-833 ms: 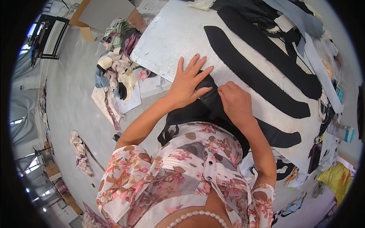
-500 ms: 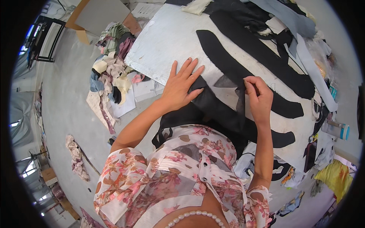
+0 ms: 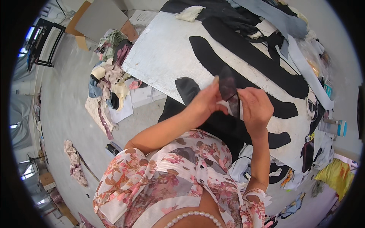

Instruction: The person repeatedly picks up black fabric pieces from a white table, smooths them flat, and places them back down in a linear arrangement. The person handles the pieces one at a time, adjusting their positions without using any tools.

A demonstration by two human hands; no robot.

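Observation:
Both hands are raised above the white worktable [image 3: 163, 57] and pinch a small piece of sheer dark fabric [image 3: 228, 87] between them. My left hand [image 3: 205, 100] grips its left edge with fingers and thumb. My right hand [image 3: 255, 107] holds its right side, fingers curled. The thin cloth stands upright between them, partly see-through. Below the hands a larger black cloth [image 3: 213, 125] hangs over the table's near edge. Long curved black fabric pieces [image 3: 247, 57] lie flat across the table beyond the hands.
A heap of mixed fabric scraps [image 3: 110, 76] lies on the floor left of the table, with cardboard sheets [image 3: 99, 19] behind it. More cloth, grey strips [image 3: 304, 64] and a yellow rag [image 3: 334, 176] crowd the table's right side. A rag [image 3: 74, 161] lies on the grey floor.
Both hands lifted off the black cloth on the table. They came together and now hold a small sheer dark piece up between them.

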